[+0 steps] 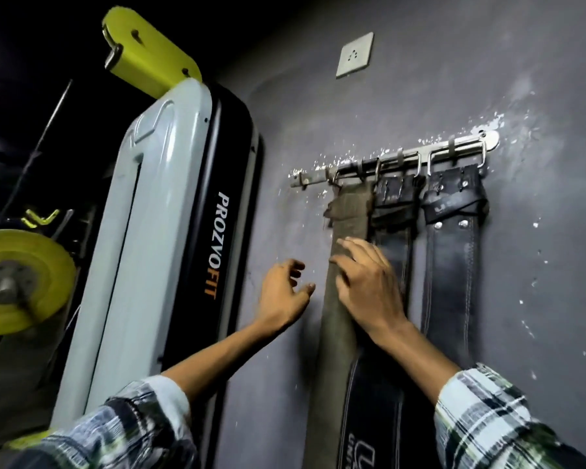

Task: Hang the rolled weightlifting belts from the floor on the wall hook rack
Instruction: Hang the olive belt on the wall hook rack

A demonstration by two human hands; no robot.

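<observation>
Hands are reaching to the wall: right hand is lying flat, fingers straight, on the olive belt; left hand is hovering beside it, loosely spread, holding nothing. Three belts are hanging unrolled from the hook rack, the olive belt leftmost, two black belts beside it.

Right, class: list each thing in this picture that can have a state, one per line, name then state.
Olive belt: hanging unrolled from the rack, right hand on it.
Middle belt: hanging, buckled end up.
Right belt: hanging, strap end folded across its top.
Rack: fixed to the wall, three belts on it.
Left hand: open, holding nothing.
Right hand: open, flat on the olive belt.
</observation>
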